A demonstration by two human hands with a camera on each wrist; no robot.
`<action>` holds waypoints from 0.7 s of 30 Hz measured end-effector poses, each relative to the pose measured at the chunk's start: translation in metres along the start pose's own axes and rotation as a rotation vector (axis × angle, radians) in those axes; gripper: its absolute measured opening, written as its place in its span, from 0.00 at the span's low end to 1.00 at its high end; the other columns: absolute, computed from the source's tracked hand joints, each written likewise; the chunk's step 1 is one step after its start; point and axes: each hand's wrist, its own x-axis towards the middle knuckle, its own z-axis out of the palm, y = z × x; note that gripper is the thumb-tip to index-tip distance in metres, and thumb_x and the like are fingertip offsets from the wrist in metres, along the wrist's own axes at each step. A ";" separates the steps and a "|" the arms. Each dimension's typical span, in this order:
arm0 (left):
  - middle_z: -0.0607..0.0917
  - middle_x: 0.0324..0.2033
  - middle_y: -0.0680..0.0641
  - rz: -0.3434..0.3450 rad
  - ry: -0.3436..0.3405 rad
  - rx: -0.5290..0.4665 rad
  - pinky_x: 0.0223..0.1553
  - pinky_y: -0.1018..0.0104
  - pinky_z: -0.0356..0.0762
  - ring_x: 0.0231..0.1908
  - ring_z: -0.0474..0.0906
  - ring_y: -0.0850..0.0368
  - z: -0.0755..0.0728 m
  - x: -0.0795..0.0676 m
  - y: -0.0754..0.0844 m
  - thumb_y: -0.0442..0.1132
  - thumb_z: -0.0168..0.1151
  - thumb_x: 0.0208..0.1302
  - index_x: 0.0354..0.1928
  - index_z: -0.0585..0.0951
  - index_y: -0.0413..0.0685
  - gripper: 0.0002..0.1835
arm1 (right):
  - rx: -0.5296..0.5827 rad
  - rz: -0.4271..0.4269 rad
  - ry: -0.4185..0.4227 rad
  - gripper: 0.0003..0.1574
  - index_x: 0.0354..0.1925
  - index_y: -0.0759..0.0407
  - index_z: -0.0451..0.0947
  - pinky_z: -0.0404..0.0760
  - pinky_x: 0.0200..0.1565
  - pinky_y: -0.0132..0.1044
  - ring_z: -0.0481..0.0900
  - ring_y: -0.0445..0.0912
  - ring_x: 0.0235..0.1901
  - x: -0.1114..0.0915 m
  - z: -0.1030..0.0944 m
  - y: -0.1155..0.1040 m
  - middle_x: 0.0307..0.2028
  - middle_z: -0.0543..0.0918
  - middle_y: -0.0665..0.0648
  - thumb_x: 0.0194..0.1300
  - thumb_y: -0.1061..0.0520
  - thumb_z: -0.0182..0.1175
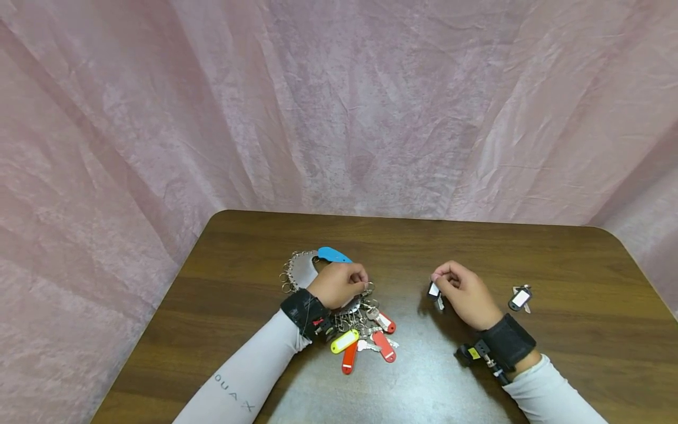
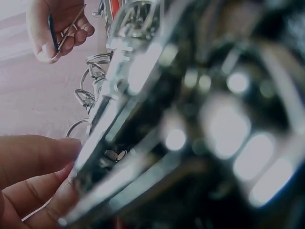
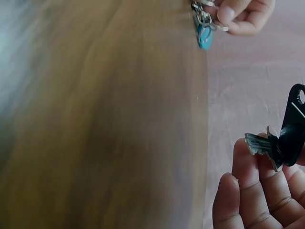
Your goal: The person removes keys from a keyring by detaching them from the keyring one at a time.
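A large metal key ring with a blue handle and many small clips round its rim lies on the table. My left hand is over it, thumb and fingers pinching one of the rim's small metal clips. My right hand, apart to the right, pinches a black key tag with a key hanging from it, just above the table. Red tags, a yellow tag and their keys hang at the ring's near side. The left wrist view is mostly blurred metal.
Another black tag with keys lies on the table to the right of my right hand. The brown wooden table ends at a pink curtain behind it.
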 end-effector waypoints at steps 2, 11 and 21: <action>0.84 0.29 0.55 0.000 0.002 0.003 0.36 0.68 0.75 0.31 0.77 0.64 0.000 0.000 0.000 0.41 0.64 0.69 0.33 0.83 0.54 0.04 | -0.010 0.009 0.005 0.10 0.43 0.60 0.79 0.73 0.32 0.29 0.75 0.34 0.28 -0.002 -0.005 0.002 0.31 0.82 0.54 0.74 0.54 0.58; 0.85 0.29 0.55 0.003 0.009 0.006 0.36 0.68 0.75 0.31 0.77 0.64 0.001 0.000 -0.001 0.41 0.64 0.69 0.33 0.83 0.54 0.05 | -0.081 0.026 0.052 0.12 0.42 0.60 0.79 0.74 0.32 0.30 0.77 0.34 0.29 -0.008 -0.021 0.014 0.30 0.82 0.53 0.75 0.52 0.56; 0.84 0.28 0.55 0.001 0.018 0.012 0.35 0.70 0.74 0.30 0.76 0.65 0.001 0.001 -0.001 0.41 0.64 0.68 0.32 0.83 0.54 0.05 | -0.091 0.020 0.096 0.12 0.43 0.61 0.79 0.75 0.32 0.27 0.77 0.33 0.29 -0.015 -0.038 0.026 0.31 0.83 0.52 0.75 0.53 0.57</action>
